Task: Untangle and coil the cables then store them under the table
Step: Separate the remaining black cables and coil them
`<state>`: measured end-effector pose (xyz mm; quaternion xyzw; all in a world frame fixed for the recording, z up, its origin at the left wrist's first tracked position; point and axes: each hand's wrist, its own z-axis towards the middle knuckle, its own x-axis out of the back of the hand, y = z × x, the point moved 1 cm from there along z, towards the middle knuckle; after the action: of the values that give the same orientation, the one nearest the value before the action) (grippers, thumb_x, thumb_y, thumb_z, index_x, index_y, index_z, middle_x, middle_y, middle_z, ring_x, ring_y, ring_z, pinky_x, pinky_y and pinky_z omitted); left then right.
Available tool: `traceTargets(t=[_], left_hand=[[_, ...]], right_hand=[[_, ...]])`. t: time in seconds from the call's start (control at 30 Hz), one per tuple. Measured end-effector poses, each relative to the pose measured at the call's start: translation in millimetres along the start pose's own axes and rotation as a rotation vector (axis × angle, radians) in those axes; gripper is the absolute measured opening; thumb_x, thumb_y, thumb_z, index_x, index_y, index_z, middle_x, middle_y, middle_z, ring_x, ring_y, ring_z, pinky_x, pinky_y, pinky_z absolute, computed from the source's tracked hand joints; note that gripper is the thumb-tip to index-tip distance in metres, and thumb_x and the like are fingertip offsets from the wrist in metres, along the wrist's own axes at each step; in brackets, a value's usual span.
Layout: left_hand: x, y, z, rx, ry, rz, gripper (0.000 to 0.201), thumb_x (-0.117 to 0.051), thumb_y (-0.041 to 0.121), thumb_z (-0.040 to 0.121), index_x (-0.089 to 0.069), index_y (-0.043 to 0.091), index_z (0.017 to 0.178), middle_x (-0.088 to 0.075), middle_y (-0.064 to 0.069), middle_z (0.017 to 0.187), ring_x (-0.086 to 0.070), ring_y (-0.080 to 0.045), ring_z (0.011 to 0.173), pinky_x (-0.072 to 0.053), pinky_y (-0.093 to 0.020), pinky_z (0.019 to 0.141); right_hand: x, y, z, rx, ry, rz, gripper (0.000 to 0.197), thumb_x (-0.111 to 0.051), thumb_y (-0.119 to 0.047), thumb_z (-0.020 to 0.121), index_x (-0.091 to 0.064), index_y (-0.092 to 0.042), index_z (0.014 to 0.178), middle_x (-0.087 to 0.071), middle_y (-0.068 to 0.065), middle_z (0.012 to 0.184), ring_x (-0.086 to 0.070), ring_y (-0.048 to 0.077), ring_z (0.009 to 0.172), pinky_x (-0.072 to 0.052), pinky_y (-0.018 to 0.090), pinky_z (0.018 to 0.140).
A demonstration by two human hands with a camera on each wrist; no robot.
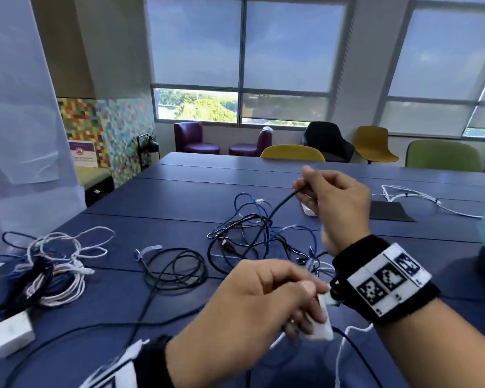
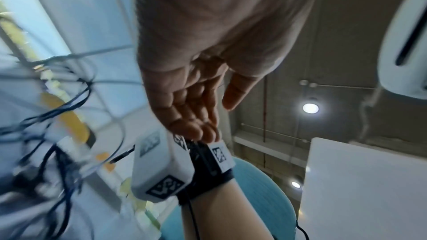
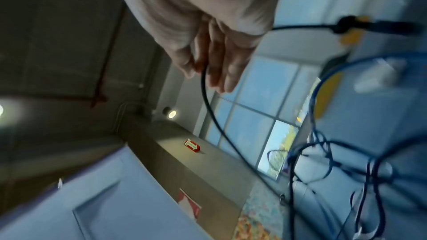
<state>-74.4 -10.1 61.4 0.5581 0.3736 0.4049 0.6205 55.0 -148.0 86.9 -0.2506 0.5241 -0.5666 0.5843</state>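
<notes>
On the blue surface point(image 1: 151, 317), a tangle of black and blue cables point(image 1: 252, 236) lies mid-surface. The right hand point(image 1: 333, 197) pinches a black cable point(image 1: 280, 204) rising from it; the left hand point(image 1: 252, 312) grips a white adapter point(image 1: 324, 323).

Both bare forearms wear black wristbands point(image 1: 387, 278) carrying white blocks printed with square black-and-white markers point(image 1: 388, 275).

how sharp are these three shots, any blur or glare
Head view: mostly sharp, left hand slightly motion-blurred, wide-angle bending at the window frames. Left wrist view: cables at the left edge heavily smeared, ceiling lamp glaring. Right wrist view: blurred throughout, though the black cable reads clearly.
</notes>
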Motion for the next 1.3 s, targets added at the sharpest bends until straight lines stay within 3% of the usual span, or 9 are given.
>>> traceTargets(t=[0.2, 0.33, 0.43, 0.53, 0.73, 0.83, 1.03, 1.13, 1.3], left_hand=[[30, 15, 7, -0.545, 0.466, 0.373, 0.022, -0.054, 0.017, 0.087, -0.068, 0.023, 0.104, -0.07, 0.007, 0.096, -0.065, -0.006, 0.09, -0.05, -0.017, 0.08], [62, 19, 27, -0.508, 0.534, 0.859, 0.044, -0.054, 0.033, 0.089, -0.05, 0.026, 0.132, -0.05, 0.017, 0.132, -0.041, 0.001, 0.125, -0.029, -0.01, 0.104], [66, 14, 37, -0.326, 0.292, 0.609, 0.021, -0.054, 0.032, 0.095, -0.067, 0.019, 0.106, -0.072, 0.007, 0.094, -0.065, -0.006, 0.091, -0.049, -0.027, 0.089], [64, 3, 37, -0.227, 0.272, 0.415, 0.029, -0.048, 0.021, 0.101, -0.064, 0.003, 0.086, -0.047, -0.002, 0.054, -0.043, -0.014, 0.045, -0.039, -0.028, 0.053], [63, -4, 20, -0.063, 0.067, -0.31, 0.024, -0.052, 0.025, 0.098, -0.063, 0.009, 0.085, -0.028, 0.004, 0.055, -0.018, -0.006, 0.042, -0.021, -0.017, 0.04], [65, 0, 12, -0.124, 0.013, -0.606, 0.026, -0.045, 0.02, 0.098, -0.066, 0.007, 0.094, -0.026, 0.006, 0.054, -0.016, -0.004, 0.042, -0.017, -0.016, 0.037], [67, 23, -8, -0.441, 0.269, -0.704, 0.037, -0.038, 0.008, 0.097, -0.052, -0.002, 0.129, -0.052, 0.007, 0.065, -0.039, 0.0, 0.043, -0.036, -0.014, 0.041], [77, 30, -11, -0.585, 0.418, -0.543, 0.035, -0.037, 0.002, 0.095, -0.049, -0.003, 0.128, -0.074, -0.003, 0.1, -0.071, -0.008, 0.081, -0.054, -0.015, 0.063], [80, 15, -5, -0.595, 0.582, -0.342, 0.04, -0.048, -0.003, 0.092, -0.046, 0.003, 0.132, -0.066, -0.012, 0.124, -0.064, -0.027, 0.114, -0.055, -0.036, 0.091]], right_hand=[[-13, -6, -21, -0.136, -0.31, -0.111, 0.01, -0.049, -0.003, 0.099, -0.05, -0.011, 0.106, -0.059, 0.008, 0.073, -0.036, 0.01, 0.041, -0.032, 0.022, 0.04], [-16, -13, -42, -0.027, -0.66, -0.455, 0.006, -0.053, 0.001, 0.097, -0.059, -0.001, 0.099, -0.062, 0.01, 0.068, -0.04, 0.0, 0.039, -0.031, 0.011, 0.042], [-15, -20, -48, 0.061, -0.773, -0.488, 0.008, -0.056, 0.005, 0.094, -0.063, 0.008, 0.094, -0.063, 0.011, 0.068, -0.053, -0.002, 0.047, -0.039, 0.007, 0.052], [-13, -21, -46, 0.131, -0.751, -0.514, 0.007, -0.062, 0.002, 0.091, -0.069, 0.003, 0.089, -0.065, 0.015, 0.067, -0.06, 0.008, 0.062, -0.047, 0.017, 0.065], [0, -17, -27, 0.308, -0.456, -0.466, 0.003, -0.076, -0.02, 0.084, -0.076, -0.019, 0.081, -0.067, 0.024, 0.075, -0.057, 0.033, 0.064, -0.049, 0.039, 0.064], [6, -8, -26, 0.309, -0.428, -0.474, 0.009, -0.071, -0.016, 0.087, -0.077, -0.021, 0.088, -0.076, -0.003, 0.082, -0.07, 0.013, 0.081, -0.056, 0.023, 0.072], [15, 33, -57, 0.294, -0.506, -0.58, 0.022, -0.066, -0.012, 0.092, -0.076, -0.027, 0.104, -0.071, -0.014, 0.08, -0.062, -0.004, 0.072, -0.044, 0.011, 0.067], [17, 40, -86, 0.393, -0.611, -0.713, 0.022, -0.062, -0.024, 0.092, -0.073, -0.027, 0.11, -0.072, -0.013, 0.089, -0.065, -0.001, 0.085, -0.05, 0.017, 0.077], [16, 18, -108, 0.453, -0.801, -0.856, 0.017, -0.051, -0.036, 0.093, -0.062, -0.025, 0.087, -0.056, -0.013, 0.072, -0.054, 0.003, 0.072, -0.043, 0.023, 0.066]])
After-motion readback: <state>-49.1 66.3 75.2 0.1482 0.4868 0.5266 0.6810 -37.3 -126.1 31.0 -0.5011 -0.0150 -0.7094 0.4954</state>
